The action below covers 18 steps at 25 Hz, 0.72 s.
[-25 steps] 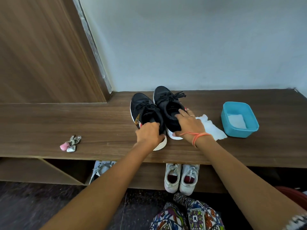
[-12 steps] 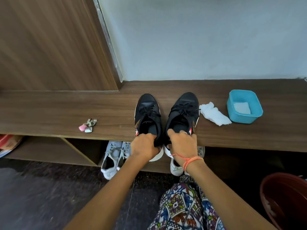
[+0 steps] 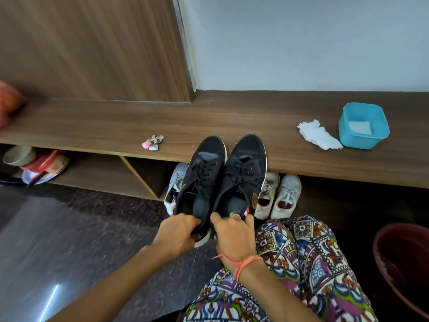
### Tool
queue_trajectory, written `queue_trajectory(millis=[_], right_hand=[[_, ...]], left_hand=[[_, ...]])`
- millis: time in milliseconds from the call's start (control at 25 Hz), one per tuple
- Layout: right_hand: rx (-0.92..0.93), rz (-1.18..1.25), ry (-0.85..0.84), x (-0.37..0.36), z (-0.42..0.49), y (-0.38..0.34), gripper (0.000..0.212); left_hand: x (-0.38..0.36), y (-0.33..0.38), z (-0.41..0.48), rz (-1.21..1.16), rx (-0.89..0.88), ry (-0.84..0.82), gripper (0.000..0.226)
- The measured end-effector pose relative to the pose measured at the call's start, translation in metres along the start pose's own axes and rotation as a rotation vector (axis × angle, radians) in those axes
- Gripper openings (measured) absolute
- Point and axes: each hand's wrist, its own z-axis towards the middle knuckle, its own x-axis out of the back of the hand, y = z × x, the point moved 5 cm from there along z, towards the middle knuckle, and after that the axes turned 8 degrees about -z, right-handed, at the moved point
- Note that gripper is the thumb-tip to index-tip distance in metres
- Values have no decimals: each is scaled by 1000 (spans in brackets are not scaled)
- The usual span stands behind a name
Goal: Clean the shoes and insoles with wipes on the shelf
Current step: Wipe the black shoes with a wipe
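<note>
Two black lace-up shoes hang off the front edge of the wooden shelf [image 3: 97, 126], toes still over it. My left hand [image 3: 178, 233] grips the heel of the left black shoe [image 3: 202, 173]. My right hand [image 3: 234, 233], with an orange thread at the wrist, grips the heel of the right black shoe [image 3: 243, 168]. Dark insoles show inside both shoes. A crumpled white wipe [image 3: 318, 135] lies on the shelf to the right, beside a blue tub [image 3: 362, 125] holding more white wipes.
A small pink and silver keyring [image 3: 152, 142] lies on the shelf left of the shoes. White sneakers [image 3: 276, 196] stand under the shelf. A reddish-brown bucket [image 3: 404, 266] sits at the right. Bowls and plates [image 3: 34, 163] fill the lower left cubby. My patterned trousers [image 3: 301, 263] are below.
Both hands have pulled the black shoes from the middle of the shelf toward me, past its front edge. The view has shifted, so the wipe and tub now sit further right.
</note>
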Motion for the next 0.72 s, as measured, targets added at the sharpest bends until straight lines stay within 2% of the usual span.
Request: queue_trajectory(millis=[40,160,240,400,480,560,720], right_hand=[[21,7,-15,-1,-8,-10,17],[68,41,-108,-10,-28,-33,42],[88,84,-106,-12,-37,-41,47],[115,148,-145,-2,-53,-41,40],[192,123,-208,-7,-51,-36,35],[184,143,-311,-19,-42,-28,35],[175,173,-392,-41,-20,-21,31]], left_hand=[[-3,-7,-10,31,-2,-25,23],[-9,-19,-38,77,4,-73,21],[-10,-23,-52,68,14,-83,19],[-14,-25,-63,-6,-6,-151,19],[-23,-24,-59,-24,-10,-190,20],[-31,-24,-51,-5,-3,-222,22],[-49,-26,-29,13,1,-270,24]])
